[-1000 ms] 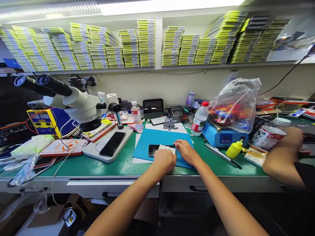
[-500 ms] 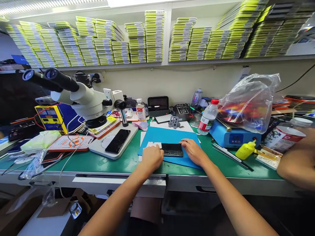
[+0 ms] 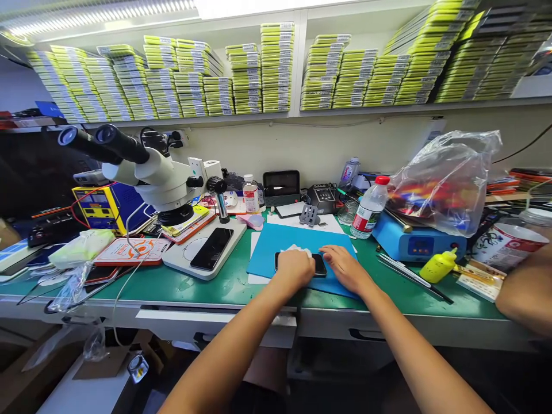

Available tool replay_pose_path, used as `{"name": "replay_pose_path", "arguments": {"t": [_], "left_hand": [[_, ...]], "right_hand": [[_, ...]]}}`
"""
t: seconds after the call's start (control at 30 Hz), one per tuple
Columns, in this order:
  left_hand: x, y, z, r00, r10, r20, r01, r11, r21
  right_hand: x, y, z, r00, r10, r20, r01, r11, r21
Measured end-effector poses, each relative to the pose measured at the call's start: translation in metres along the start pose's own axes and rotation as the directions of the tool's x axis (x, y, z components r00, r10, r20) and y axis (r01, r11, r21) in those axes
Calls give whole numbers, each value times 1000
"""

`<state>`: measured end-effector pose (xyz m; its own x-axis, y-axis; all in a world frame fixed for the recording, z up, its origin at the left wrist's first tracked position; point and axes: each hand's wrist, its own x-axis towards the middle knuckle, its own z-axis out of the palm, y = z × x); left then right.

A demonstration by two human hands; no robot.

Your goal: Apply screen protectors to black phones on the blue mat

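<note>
A dark smartphone (image 3: 319,265) lies flat on a blue mat (image 3: 267,238) in the middle of the bench. My left hand (image 3: 296,267) is closed on a white tissue (image 3: 298,249) and presses it on the phone's screen, covering much of it. At the phone's right end, my right hand (image 3: 345,267) rests with its fingers stretched out, fingertips at the phone's edge. A second black phone (image 3: 212,248) lies on the white microscope base (image 3: 175,261), left of the mat.
A microscope (image 3: 150,172) stands at the left. Tweezers (image 3: 409,277), a yellow squeeze bottle (image 3: 437,265), a water bottle (image 3: 370,210) and a blue device (image 3: 414,238) are on the right. Another person's arm (image 3: 528,287) rests at the far right. Green-edged boxes (image 3: 278,69) fill the shelf.
My left hand has slid right along the phone with the tissue, from its left end to over its middle. My right hand stays by the right end. The view has shifted slightly.
</note>
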<state>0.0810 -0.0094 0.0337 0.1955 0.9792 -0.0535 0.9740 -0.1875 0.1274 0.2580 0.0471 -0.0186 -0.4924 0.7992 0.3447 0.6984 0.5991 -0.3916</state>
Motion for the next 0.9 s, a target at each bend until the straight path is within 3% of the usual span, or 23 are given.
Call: {"name": "replay_pose_path", "arguments": {"t": [0.17,0.3,0.5,0.73,0.9], "left_hand": [[-16,-55,-1,993,-118,-15,118,993,27],[-32,-71,0,989,-144,-20,145,989,40],[-41,-33,11,995,-92,-31,92,996,14],[-18,30,7,998,56,-30,-57,998,-26],[-12,30,-4,999,34,-5,-34,999,-27]], "right_hand": [[-2,-6,-3,1000,21,14,-21,1000,5],[-2,-7,-3,999,41,23,-42,999,22],[-2,-8,-1,1000,17,11,-17,999,27],[-3,-3,-3,1000,-11,15,10,999,45],[-3,0,-6,1000,9,-9,-8,994,111]]}}
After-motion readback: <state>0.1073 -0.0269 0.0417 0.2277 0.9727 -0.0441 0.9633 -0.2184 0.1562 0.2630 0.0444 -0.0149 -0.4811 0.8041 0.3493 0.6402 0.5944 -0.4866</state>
